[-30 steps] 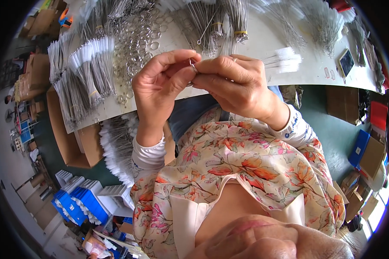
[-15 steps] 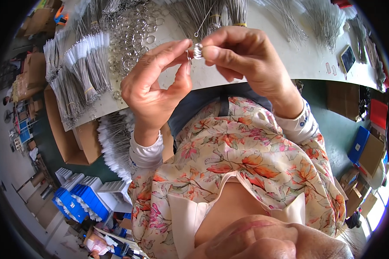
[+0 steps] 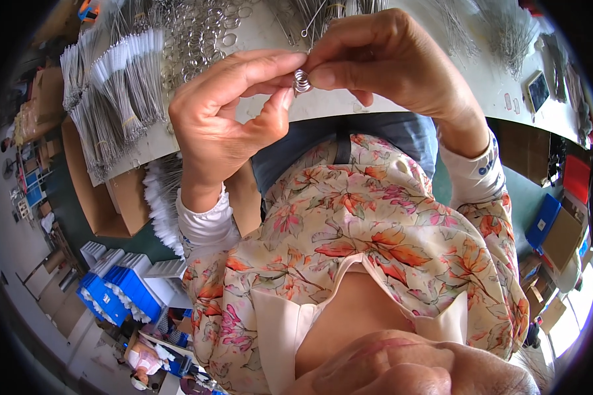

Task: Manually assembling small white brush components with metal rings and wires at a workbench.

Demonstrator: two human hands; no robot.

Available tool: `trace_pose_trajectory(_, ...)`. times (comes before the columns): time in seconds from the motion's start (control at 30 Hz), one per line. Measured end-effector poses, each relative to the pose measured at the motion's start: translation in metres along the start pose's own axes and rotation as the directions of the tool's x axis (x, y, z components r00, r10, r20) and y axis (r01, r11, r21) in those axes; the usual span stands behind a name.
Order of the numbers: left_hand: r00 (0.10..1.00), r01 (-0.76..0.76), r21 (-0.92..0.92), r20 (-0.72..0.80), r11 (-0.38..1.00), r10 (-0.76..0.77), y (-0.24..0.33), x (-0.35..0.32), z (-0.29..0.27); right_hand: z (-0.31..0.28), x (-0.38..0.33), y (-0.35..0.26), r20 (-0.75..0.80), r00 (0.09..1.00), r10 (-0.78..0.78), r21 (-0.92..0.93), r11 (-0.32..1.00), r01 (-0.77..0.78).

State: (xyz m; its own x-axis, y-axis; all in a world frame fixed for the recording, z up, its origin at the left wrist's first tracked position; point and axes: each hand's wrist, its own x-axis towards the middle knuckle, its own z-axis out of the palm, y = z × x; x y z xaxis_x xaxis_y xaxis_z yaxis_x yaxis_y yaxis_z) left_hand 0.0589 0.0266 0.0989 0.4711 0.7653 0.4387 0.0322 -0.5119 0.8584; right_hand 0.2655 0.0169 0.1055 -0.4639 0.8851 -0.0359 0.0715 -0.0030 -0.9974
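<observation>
Two hands are raised close to the camera over a floral-print blouse (image 3: 375, 230), and a small coiled metal ring (image 3: 301, 81) is pinched between them. The left hand (image 3: 227, 118) is closed on the ring's left side with thumb and forefinger, the other fingers curled loosely. The right hand (image 3: 389, 62) is shut on its right side with fingertips pressed tight; whether a wire end is also gripped there cannot be told. The step is judged to be done best if the ring is kept steady by one hand while the coil is parted by the other, with pressure kept at the very fingertips so that the springy metal is not let slip.

Beyond the hands, a pale worktable (image 3: 270, 36) is seen, smooth and scuffed. Loose shiny rings (image 3: 201, 33) are heaped on it, thin and round. Bundles of thin wire stems with white fuzzy tips (image 3: 118, 85) are fanned out at the left edge. Brown cardboard boxes (image 3: 102, 204) are set below, beside blue plastic crates (image 3: 122, 293).
</observation>
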Motion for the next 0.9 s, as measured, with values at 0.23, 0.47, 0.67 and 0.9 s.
trace_pose_trajectory(0.23, 0.992, -0.014, -0.048, -0.127, 0.999, 0.007, 0.003, -0.009, 0.009, 0.012, -0.005, -0.002, -0.011, 0.988, 0.156, 0.271, 0.951, -0.147)
trace_pose_trajectory(0.47, 0.994, 0.025, -0.1, -0.099, 0.995, -0.035, 0.001, -0.009, 0.007, 0.021, -0.006, 0.003, -0.198, 0.98, 0.016, 0.152, 0.988, 0.015)
trace_pose_trajectory(0.67, 0.996, 0.045, -0.03, -0.072, 0.999, -0.047, -0.002, -0.006, 0.004, 0.011, -0.003, 0.002, -0.038, 0.994, 0.104, 0.164, 0.982, -0.096)
trace_pose_trajectory(0.9, 0.997, -0.015, 0.003, -0.075, 1.0, 0.015, -0.002, -0.004, 0.003, -0.009, 0.007, -0.023, 0.219, 0.974, 0.055, -0.029, 0.998, -0.05)
